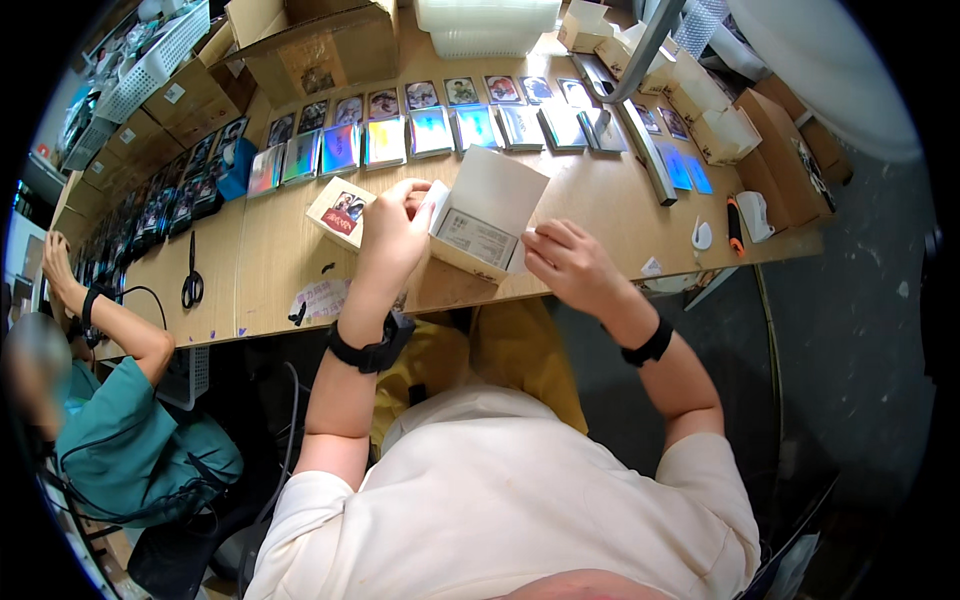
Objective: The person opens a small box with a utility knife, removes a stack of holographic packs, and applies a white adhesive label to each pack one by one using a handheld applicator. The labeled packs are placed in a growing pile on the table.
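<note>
A small cream cardboard box stands near the table's front edge with its lid raised. Inside it lies a pale printed sheet or panel. My left hand is closed at the box's left side, its fingers pinched on the edge or side flap there. At the opposite side, my right hand pinches the right flap. Partly behind my left wrist is a second cream box with a picture label on its top.
Shiny card stacks form a row behind the boxes, with picture cards beyond. Scissors lie left; an orange cutter lies right beside a metal rail. Another person's arm reaches in at the left. Large cartons stand behind.
</note>
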Motion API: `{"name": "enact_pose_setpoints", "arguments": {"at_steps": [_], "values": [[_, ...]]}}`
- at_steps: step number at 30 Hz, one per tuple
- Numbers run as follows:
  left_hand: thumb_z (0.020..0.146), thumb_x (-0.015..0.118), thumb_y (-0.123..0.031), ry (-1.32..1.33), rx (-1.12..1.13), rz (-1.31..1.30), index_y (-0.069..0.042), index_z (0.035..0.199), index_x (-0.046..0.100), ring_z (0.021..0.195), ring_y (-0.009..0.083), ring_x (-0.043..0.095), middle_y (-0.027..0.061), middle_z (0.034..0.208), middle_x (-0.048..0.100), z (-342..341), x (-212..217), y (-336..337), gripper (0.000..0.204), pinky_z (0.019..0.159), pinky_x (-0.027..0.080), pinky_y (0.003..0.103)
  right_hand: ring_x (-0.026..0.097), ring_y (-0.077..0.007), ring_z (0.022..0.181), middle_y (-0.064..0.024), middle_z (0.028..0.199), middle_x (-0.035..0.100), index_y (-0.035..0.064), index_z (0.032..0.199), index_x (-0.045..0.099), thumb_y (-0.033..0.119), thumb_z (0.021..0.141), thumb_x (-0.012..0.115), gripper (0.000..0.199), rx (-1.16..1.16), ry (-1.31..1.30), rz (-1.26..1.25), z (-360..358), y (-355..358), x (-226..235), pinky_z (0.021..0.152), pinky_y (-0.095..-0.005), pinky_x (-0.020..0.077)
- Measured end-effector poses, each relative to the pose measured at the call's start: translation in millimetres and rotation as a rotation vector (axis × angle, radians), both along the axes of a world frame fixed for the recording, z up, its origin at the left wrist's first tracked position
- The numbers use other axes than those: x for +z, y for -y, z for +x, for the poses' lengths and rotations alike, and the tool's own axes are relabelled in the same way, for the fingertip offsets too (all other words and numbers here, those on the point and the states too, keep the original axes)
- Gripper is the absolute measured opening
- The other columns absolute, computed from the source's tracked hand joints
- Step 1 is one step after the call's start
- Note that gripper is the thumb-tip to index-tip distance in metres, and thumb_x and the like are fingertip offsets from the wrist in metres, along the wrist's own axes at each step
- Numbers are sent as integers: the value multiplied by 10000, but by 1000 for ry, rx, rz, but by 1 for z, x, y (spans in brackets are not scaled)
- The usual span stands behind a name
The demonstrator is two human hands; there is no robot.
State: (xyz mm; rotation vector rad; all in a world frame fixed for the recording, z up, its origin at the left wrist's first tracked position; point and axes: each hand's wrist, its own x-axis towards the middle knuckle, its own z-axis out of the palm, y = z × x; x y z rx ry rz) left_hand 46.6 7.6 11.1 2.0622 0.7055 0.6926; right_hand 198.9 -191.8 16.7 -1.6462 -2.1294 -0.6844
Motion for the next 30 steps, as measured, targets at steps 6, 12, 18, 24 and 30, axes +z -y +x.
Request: {"name": "enact_pose_setpoints", "arguments": {"at_steps": [6,12,18,24,30], "values": [[872,608,-34,150,-53,-324,36,1144,610,735,134,657,104,853,686,-12,-20,-2,281,644,562,259,616,-263,859,-207,1087,585,-32,1080,572,-42,753,613,330,-266,-217,106,-28,7,-36,760,-344,535],[898,592,-59,60,-75,-330,33,1196,593,784,118,650,103,954,677,-15,-14,0,311,665,564,253,611,-303,959,-207,1230,472,79,1115,582,-4,761,642,369,-139,-239,-141,-27,7,-21,793,-361,531],[892,621,-94,254,-127,-516,2,1325,481,923,140,634,114,1103,638,-14,-32,3,465,793,537,265,586,-354,1016,-191,1283,471,48,948,547,22,723,708,278,-103,-493,-128,-26,13,-18,826,-389,523],[767,730,-17,465,-275,-484,-41,1484,101,1251,236,388,152,1377,335,-15,-14,34,955,1006,418,371,559,-314,1124,-194,1342,464,40,895,529,1,761,711,229,-72,-923,-12,-19,22,-23,885,-338,487],[686,728,126,538,-432,-914,19,1409,284,1225,200,478,96,1285,495,1,-17,62,854,1003,431,335,477,-206,1206,-149,1359,464,40,988,534,21,808,697,244,316,-1634,-47,-30,12,-37,972,-305,397]]}}
